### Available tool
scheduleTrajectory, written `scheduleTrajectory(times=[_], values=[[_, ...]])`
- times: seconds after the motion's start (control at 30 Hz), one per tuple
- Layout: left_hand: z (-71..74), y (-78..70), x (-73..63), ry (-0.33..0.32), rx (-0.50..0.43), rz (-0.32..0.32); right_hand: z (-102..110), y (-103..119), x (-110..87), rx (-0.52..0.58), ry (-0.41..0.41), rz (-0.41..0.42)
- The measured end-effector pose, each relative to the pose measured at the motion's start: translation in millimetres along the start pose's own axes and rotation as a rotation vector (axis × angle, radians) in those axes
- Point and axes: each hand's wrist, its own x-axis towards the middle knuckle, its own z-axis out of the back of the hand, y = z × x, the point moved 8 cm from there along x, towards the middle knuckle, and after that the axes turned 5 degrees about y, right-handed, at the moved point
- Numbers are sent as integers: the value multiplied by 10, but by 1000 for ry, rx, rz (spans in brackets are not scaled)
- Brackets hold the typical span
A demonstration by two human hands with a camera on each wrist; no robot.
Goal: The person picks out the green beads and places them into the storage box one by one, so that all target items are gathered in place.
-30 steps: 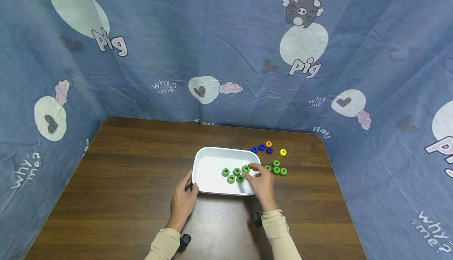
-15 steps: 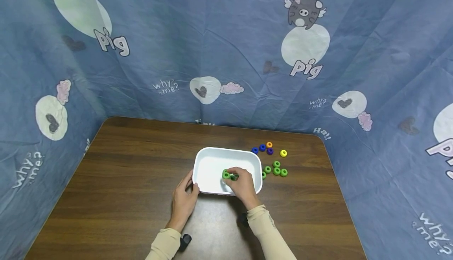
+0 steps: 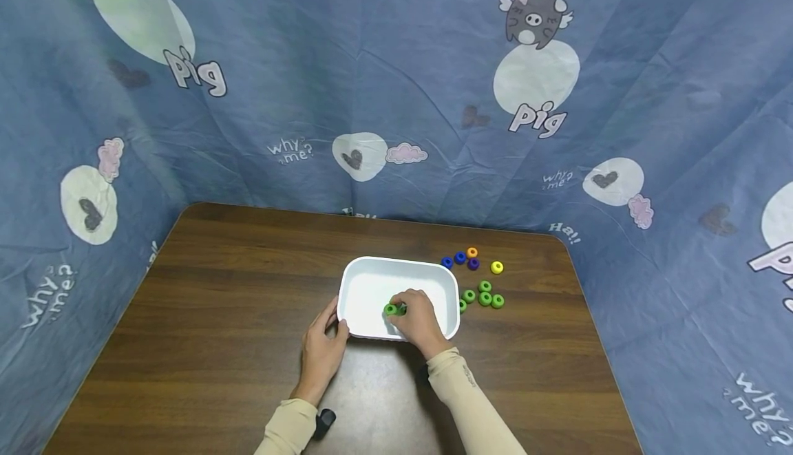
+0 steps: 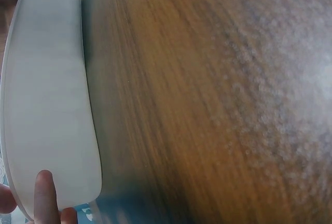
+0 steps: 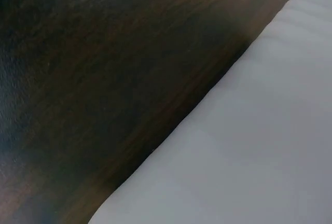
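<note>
My left hand (image 3: 323,348) holds the near left corner of a white plastic tray (image 3: 372,276), thumb against its front wall. In the left wrist view, fingers (image 4: 45,190) lie on the outside of the tray wall (image 4: 49,89). Inside the tray, my right hand (image 3: 419,321) pinches a green ring-shaped bead (image 3: 390,310) between thumb and fingertips. Other green beads in the tray are mostly hidden behind this hand. The right wrist view shows only the tray's outer wall (image 5: 249,130) and the dark table.
Several green beads (image 3: 485,299) lie on the wooden table (image 3: 248,269) right of the tray. Behind them are blue beads (image 3: 460,257), a purple bead (image 3: 473,263), an orange bead (image 3: 472,252) and a yellow bead (image 3: 497,268). A patterned blue cloth (image 3: 279,111) hangs around the table.
My right hand has moved left from the tray's right side to its middle, with a green bead at its fingertips. The left hand and tray have stayed in place.
</note>
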Motion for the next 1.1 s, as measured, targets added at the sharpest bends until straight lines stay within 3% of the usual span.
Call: scheduleTrajectory(times=[0.33, 0.57, 0.87, 1.1], values=[[10, -6, 11, -10, 13, -6, -43, 73, 50, -71, 42, 51], [-3, 16, 8, 0, 11, -1, -77, 65, 71, -103, 91, 19], [-3, -14, 0, -2, 4, -13, -89, 39, 69, -106, 92, 8], [5, -20, -6, -7, 7, -4, 82, -7, 31, 54, 49, -10]])
